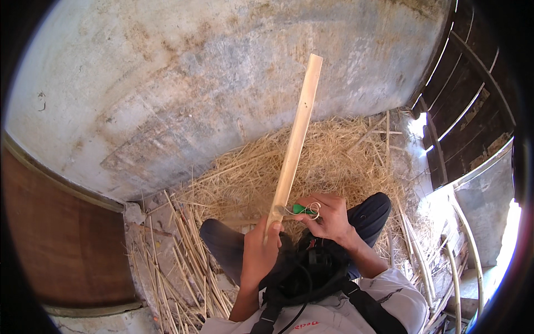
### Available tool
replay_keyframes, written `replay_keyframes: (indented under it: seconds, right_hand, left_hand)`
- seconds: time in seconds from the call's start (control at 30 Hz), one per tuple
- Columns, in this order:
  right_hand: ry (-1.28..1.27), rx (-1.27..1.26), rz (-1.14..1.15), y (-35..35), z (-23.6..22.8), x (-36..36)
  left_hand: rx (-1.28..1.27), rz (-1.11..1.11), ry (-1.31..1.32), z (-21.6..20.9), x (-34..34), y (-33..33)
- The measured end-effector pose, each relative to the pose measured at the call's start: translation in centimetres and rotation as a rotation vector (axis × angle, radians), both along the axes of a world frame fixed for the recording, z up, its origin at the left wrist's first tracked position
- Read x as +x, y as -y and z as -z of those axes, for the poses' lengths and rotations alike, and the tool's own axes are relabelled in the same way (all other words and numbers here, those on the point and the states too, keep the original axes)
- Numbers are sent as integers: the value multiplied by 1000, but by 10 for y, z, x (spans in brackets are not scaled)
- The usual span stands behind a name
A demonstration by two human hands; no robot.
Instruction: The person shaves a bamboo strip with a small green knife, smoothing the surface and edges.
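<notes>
A long, pale bamboo strip (298, 129) slants up and away in front of me. My left hand (260, 247) is closed around its near end, thumb on top. Just above that thumb, a short grey blade rests against the strip; it belongs to a small knife with a green handle (300, 209). My right hand (327, 218) is closed on this handle. A thin curled shaving (315, 209) hangs at the fingers of the right hand. The knife's far handle end is hidden in my palm.
Loose shavings (334, 147) are heaped on the floor before my crossed legs. Long thin strips (192, 273) lie at the left, and poles (470, 239) lean at the right. A stained wall (183, 83) rises ahead; a brown panel (61, 234) stands left.
</notes>
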State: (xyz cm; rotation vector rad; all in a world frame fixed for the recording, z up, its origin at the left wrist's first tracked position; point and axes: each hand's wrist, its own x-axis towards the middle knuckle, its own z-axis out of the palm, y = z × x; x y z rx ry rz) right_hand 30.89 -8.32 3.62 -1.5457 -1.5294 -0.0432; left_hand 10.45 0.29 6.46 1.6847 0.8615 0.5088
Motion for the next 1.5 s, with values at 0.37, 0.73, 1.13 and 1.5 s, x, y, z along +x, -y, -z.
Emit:
replay_keyframes:
  seconds: [0.37,0.73,1.13,1.5]
  right_hand:
    - [149,52,98,-3,-6,1]
    - [166,98,114,-9,-15,-5]
    - [167,120,126,-14,-24,-3]
    - [110,93,154,-21,-21,7]
  left_hand:
    - [-26,-8,7,-1,-2,3]
    - [-18,-44,-22,-2,-11,4]
    - [22,-64,-31,-7,-16,7]
    - [5,-60,-46,-7,-20,8]
